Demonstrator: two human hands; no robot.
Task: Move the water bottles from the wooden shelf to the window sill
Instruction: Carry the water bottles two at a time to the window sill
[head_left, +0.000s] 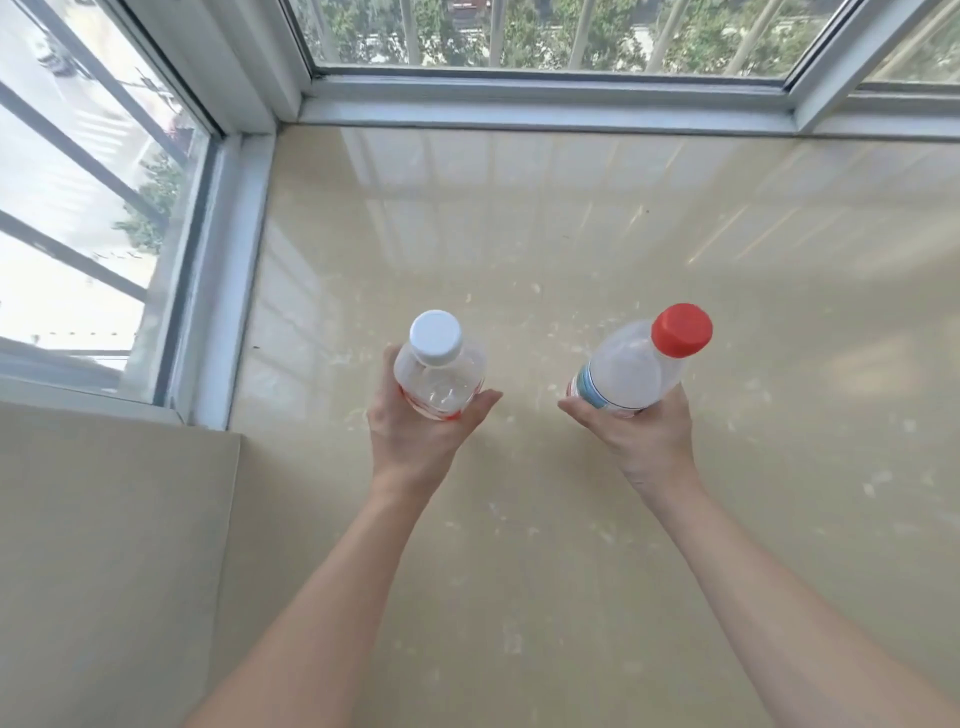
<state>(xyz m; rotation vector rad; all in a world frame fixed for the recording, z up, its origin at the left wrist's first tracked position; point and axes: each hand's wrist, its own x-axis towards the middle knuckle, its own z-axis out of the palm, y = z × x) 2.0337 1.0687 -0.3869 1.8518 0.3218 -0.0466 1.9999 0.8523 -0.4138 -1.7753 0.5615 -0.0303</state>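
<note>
My left hand (410, 431) grips a clear water bottle with a white cap (439, 374) and a red label, held upright over the beige window sill (519, 234). My right hand (644, 431) grips a second clear bottle with a red cap (631, 374) and a blue-white label, tilted slightly to the right. Both bottles are seen from above, and their lower parts are hidden by my hands. I cannot tell whether their bases touch the sill. The wooden shelf is out of view.
White window frames (545, 98) border the sill at the back and on the left (228, 270), meeting in the far left corner. A beige wall face (114, 545) stands at the lower left. The glossy sill stretches wide to the right and towards me.
</note>
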